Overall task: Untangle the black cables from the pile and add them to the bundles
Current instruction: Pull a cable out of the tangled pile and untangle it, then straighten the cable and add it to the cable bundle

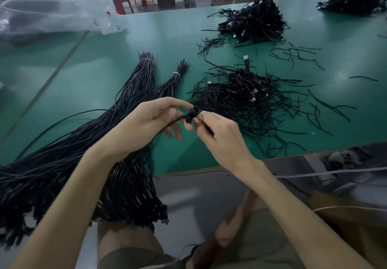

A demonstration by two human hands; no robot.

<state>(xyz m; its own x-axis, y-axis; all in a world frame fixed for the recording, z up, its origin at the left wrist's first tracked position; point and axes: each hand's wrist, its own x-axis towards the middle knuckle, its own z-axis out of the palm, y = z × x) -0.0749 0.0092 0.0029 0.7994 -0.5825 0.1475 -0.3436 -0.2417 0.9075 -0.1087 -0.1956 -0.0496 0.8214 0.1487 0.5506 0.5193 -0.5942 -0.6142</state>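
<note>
Green table [104, 63]; both hands raised, left hand [146, 122] and right hand [222, 134] pinching coiled cable [191, 114].

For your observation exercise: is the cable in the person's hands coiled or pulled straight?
Coiled: the cable is a tight clump pinched by left hand and right hand; one strand trails out.

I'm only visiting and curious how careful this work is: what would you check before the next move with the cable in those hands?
1. Both hands hold the cable: ok. The left hand and right hand pinch its coiled part.
2. Coil undone: not ok; it is a tight clump.
3. Cable free of the pile: cannot tell; the clump overlaps the pile's near edge.
4. Bundles close by: ok; they lie on the table just left of the hands.
5. Bundles tied: ok; white ties ring their far ends.
</note>
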